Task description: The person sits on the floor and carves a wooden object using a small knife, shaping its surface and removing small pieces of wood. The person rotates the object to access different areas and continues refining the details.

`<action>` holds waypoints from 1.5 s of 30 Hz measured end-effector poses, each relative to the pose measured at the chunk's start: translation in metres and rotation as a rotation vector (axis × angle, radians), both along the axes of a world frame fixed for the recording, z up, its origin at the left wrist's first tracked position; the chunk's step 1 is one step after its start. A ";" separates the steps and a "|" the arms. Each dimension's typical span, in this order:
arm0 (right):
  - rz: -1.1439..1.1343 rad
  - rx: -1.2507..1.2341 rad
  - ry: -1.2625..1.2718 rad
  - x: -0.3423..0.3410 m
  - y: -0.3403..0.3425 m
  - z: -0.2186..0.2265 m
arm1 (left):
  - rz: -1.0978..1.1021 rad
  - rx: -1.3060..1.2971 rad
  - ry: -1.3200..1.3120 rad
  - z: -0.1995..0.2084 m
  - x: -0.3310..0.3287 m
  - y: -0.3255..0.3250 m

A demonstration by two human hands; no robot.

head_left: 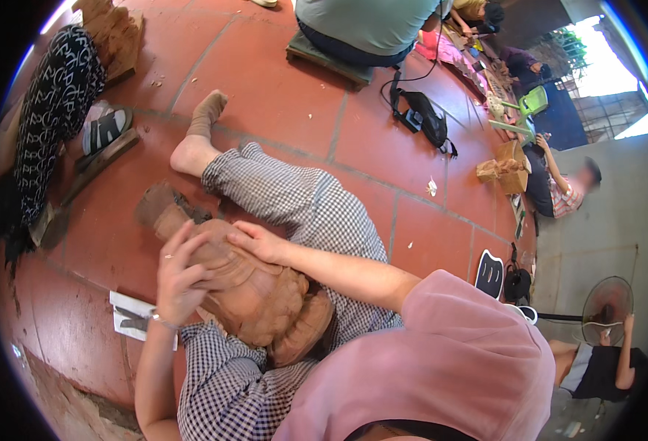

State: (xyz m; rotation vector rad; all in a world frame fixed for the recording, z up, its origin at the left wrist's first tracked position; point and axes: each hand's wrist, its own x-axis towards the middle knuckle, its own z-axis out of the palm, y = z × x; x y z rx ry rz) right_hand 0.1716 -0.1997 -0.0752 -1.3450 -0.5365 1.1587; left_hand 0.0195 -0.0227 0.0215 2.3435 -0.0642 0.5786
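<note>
A reddish-brown carved figure [261,301], apparently wood, lies across my lap, its narrower end over the tiled floor. Rounded folds and lumpy relief cover its surface. My right hand [260,242] rests on its upper side, thumb and fingers against the surface, gripping it. At the figure's left edge is my left hand [180,272], with a ring and a bracelet. Its fingers are bent and apart near the carving, and I see nothing held in them. The left thumb and fingertips are partly hidden. My legs in checked trousers [338,220] lie around the figure.
A dark tool [134,319] lies on white paper left of me. Another person's patterned trouser leg [59,103] and sandal [107,132] are at far left, near a wooden carving [114,37]. A black bag [427,121] lies ahead. Several people sit beyond; a fan [607,309] stands right.
</note>
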 end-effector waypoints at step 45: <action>0.099 -0.213 -1.009 -0.046 -0.003 0.114 | 0.597 0.206 -0.104 -0.037 0.072 0.056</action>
